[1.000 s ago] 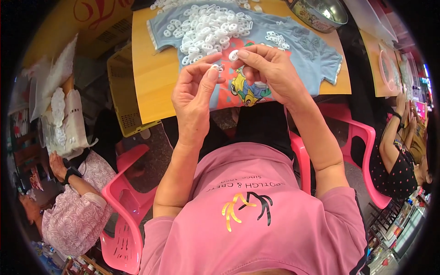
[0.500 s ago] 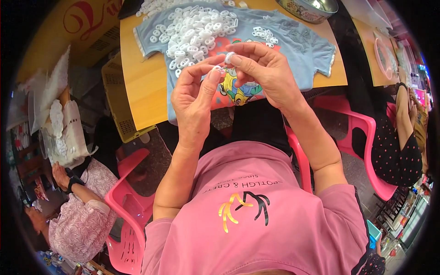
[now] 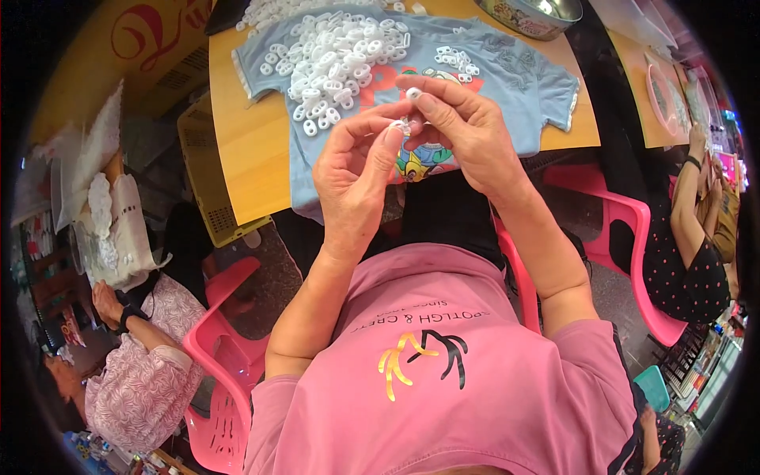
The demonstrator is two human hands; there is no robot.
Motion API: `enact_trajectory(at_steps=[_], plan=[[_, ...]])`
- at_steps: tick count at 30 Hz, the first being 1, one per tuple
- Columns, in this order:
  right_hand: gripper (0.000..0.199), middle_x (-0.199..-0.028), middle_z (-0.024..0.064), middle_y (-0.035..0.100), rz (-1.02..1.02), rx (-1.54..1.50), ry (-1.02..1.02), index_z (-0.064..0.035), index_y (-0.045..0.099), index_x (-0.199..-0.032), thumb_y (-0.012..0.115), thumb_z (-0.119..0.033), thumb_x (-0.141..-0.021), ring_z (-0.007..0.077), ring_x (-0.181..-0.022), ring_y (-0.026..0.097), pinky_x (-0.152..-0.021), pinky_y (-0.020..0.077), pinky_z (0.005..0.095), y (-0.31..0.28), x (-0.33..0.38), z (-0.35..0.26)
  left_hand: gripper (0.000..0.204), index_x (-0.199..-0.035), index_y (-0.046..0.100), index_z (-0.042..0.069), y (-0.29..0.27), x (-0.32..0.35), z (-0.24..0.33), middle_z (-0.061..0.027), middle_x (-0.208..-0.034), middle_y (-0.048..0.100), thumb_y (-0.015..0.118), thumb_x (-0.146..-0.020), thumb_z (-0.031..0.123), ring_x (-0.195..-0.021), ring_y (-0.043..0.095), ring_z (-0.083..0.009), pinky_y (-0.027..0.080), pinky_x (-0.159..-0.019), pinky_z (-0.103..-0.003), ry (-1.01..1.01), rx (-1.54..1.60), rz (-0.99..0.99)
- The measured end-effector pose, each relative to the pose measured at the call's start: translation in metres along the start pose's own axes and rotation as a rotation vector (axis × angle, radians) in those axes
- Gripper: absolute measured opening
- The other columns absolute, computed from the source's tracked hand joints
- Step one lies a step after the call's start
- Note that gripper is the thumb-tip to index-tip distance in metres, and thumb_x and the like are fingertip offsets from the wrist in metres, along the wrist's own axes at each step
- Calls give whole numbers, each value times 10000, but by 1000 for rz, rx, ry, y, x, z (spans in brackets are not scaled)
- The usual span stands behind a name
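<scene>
My left hand (image 3: 355,170) pinches a small white, partly clear plastic piece (image 3: 399,125) between thumb and forefinger. Just right of it and slightly higher, my right hand (image 3: 473,131) grips a small white oval piece (image 3: 413,93) with a hole in it. Both hands hover over a light blue T-shirt (image 3: 514,111) with a colourful cartoon print, spread on the table. Beyond my left hand, a heap of white two-holed plastic pieces (image 3: 340,59) lies on the shirt. A smaller group of similar pieces (image 3: 457,59) sits beyond my right hand.
The shirt covers a yellow-brown table (image 3: 245,158). A metal bowl (image 3: 532,20) stands at its far right. Below the left edge is a yellow crate (image 3: 210,182). Pink chairs (image 3: 226,372) flank me, with a person (image 3: 142,356) at left and another (image 3: 685,261) at right.
Both my hands have shifted slightly right, each keeping its small piece, and the left is a little lower. The person at the right has moved an arm.
</scene>
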State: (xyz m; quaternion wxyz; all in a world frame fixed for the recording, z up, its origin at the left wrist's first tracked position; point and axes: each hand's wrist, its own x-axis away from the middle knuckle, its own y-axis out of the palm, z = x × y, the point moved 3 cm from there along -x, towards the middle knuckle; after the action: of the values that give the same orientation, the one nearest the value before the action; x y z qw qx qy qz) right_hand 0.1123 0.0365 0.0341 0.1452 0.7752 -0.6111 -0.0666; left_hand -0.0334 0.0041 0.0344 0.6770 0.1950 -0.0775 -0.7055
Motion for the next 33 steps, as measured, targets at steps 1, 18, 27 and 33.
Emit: enact_trajectory(at_steps=[1, 18, 27, 33], plan=[[318, -954, 53, 655, 1, 0, 0, 9, 585, -1259, 549, -151, -987, 75, -749, 597, -727, 563, 260, -1, 1, -1, 114, -1039, 570, 5, -3, 0, 1, -126, -1136, 647, 596, -955, 77, -947, 603, -96, 510, -778, -227, -45, 16, 20], [245, -1062, 100, 677, 139, 68, -114, 26, 638, -1158, 599, -97, -950, 131, -871, 659, -779, 577, 292, 1, 16, -3, 140, -1055, 581, -2, -1, -1, 2, -156, -1123, 663, 602, -950, 89, -928, 622, -130, 489, -872, -268, -76, 29, 58], [249, -1052, 88, 677, 87, -13, -97, 30, 638, -1159, 619, -74, -933, 130, -881, 657, -799, 568, 279, 2, 14, 0, 130, -1040, 566, -2, 1, -2, 0, -146, -1127, 664, 604, -951, 86, -982, 614, -105, 490, -886, -253, -94, 74, 38], [237, -928, 36, 679, 132, 23, -72, 6, 663, -1133, 644, -105, -925, 70, -768, 612, -706, 545, 226, -5, 15, -1, 132, -1022, 582, 15, -1, -4, -6, -88, -1062, 674, 624, -945, 114, -879, 606, -73, 506, -779, -219, -134, 76, 98]])
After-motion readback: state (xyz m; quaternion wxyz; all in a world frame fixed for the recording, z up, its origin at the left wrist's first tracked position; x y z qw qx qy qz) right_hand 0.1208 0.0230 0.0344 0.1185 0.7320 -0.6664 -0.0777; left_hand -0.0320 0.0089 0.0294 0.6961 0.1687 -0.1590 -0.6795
